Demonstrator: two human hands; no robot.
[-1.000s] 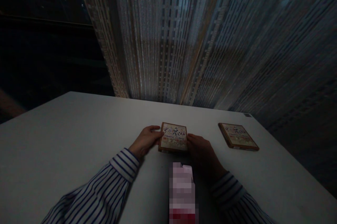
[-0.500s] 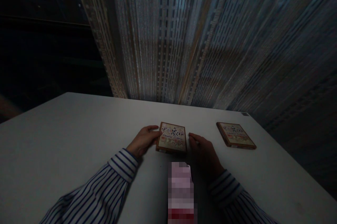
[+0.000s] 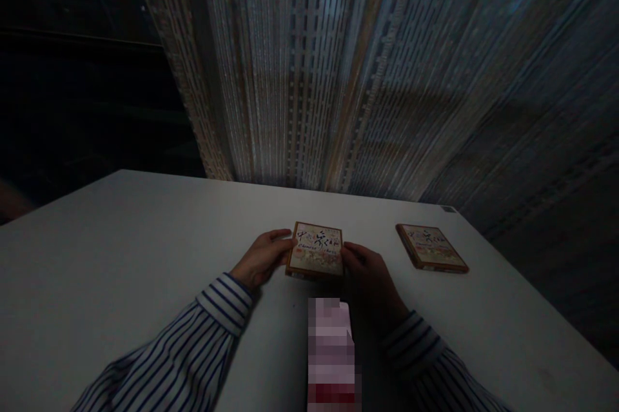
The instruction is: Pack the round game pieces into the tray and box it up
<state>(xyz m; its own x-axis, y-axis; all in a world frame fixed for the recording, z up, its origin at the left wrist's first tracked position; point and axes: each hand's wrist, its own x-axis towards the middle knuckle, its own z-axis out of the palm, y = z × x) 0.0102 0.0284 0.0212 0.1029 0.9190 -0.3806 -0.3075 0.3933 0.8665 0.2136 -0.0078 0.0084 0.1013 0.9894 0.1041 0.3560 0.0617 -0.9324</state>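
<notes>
A flat brown-edged box (image 3: 315, 249) with a pale printed lid lies on the white table (image 3: 120, 251) in front of me. My left hand (image 3: 262, 258) grips its left edge, with the fingers curled against the side. From the other side, my right hand (image 3: 371, 273) holds the box's right near corner. Both sleeves are white with dark stripes. A second box (image 3: 430, 247) of the same kind lies flat farther right, untouched.
A pixelated pink and red patch (image 3: 331, 354) hangs at the bottom centre between my arms. A striped curtain (image 3: 367, 70) hangs behind the table's far edge. The table's right edge runs close to the second box. The room is dim.
My right hand had slipped slightly off the box half a second ago and is now back against its right near corner. The box and left hand have barely moved.
</notes>
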